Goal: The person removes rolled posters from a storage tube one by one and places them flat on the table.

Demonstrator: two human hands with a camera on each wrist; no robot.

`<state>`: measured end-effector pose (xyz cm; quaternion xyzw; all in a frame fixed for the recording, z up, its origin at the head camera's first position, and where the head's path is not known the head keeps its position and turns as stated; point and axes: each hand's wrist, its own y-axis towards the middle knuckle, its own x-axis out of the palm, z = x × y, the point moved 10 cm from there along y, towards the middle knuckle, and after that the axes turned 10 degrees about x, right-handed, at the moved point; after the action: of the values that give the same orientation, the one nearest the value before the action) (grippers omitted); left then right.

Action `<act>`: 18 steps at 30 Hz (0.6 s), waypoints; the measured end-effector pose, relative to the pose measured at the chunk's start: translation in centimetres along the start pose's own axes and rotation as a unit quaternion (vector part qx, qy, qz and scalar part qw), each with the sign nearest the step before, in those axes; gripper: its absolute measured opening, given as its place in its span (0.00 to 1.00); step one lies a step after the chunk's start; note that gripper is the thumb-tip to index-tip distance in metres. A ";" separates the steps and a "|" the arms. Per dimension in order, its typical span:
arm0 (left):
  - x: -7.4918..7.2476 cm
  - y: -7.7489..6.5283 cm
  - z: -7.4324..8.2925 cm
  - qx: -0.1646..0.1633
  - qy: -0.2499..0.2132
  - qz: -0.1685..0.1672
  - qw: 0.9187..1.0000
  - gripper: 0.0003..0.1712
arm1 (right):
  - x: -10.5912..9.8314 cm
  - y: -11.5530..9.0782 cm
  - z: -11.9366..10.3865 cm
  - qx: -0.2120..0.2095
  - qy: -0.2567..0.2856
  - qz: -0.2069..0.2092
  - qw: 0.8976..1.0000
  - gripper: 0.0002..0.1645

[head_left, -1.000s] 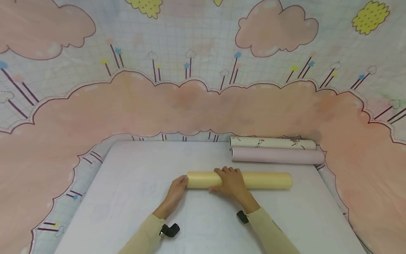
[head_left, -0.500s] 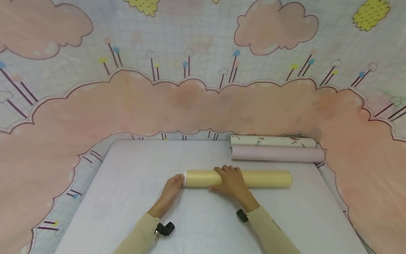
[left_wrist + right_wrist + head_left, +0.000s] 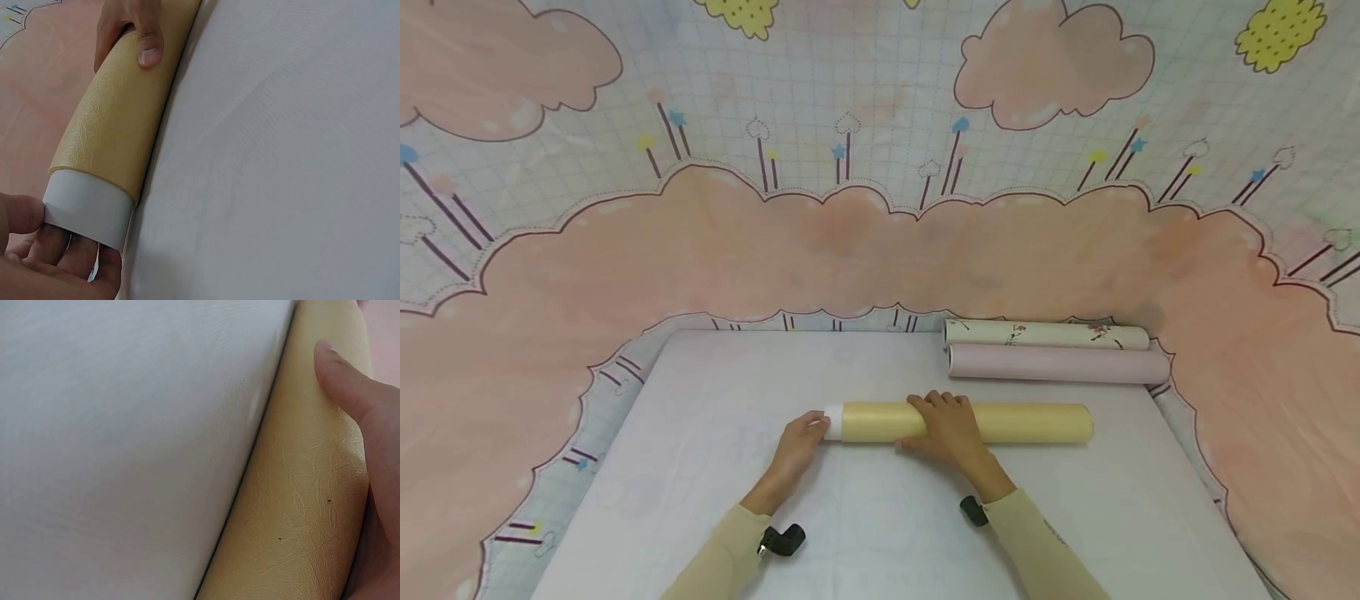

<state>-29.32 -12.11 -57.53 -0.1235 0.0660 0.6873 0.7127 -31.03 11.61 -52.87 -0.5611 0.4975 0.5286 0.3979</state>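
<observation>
A yellow textured roll [image 3: 1037, 423], looking like wallpaper, lies crosswise on the white table. From its left end sticks out a white paper tube [image 3: 833, 423], smooth in the left wrist view [image 3: 87, 203]. My left hand [image 3: 797, 450] pinches the rim of this white tube, thumb outside and several fingers inside its opening. My right hand [image 3: 951, 429] grips the yellow roll left of its middle, fingers over the far side and thumb on the near side. In the right wrist view the right thumb [image 3: 340, 375] lies along the yellow surface.
Two more rolls lie at the table's back right: a pale pink one [image 3: 1060, 365] and, behind it, a cream one with a flower print [image 3: 1052, 334]. The white tabletop [image 3: 737, 375] meets a cloud-patterned wall covering [image 3: 850, 250] at the back and sides.
My left hand has moved left from the yellow roll's end, drawing the white tube out of it bit by bit. The right hand has kept its grip in place.
</observation>
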 end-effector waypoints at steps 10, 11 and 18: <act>-1.4 -0.2 -0.5 -0.010 0.000 0.009 1.000 0.20 | -0.3 -0.1 -0.1 -0.003 -0.003 0.016 1.000 0.52; -1.4 -0.2 -0.5 -0.013 0.001 0.010 1.000 0.20 | -0.3 -0.1 -0.1 -0.003 -0.004 0.016 1.000 0.52; -2.4 -0.4 -0.7 -0.013 0.011 0.017 1.000 0.21 | -0.3 -0.3 -0.2 -0.003 -0.003 0.017 1.000 0.52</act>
<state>-29.00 -14.63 -57.57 -0.1397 0.0670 0.6987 0.6984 -30.65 11.49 -52.56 -0.5523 0.5043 0.5381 0.3887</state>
